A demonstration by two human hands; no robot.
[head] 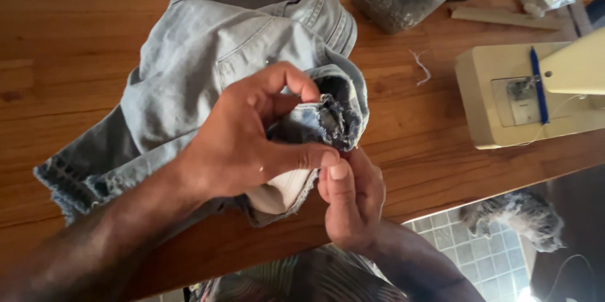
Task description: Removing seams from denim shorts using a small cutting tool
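Pinching the frayed hem (333,122) of the pale jeans (239,50), my left hand (242,141) curls over it; right hand (353,198) pinches underneath, its catch hidden. Jeans lie on the wooden table (75,24), left of the sewing machine (523,97).

warm dim light, glare at lower right, forearms blurred in shadow
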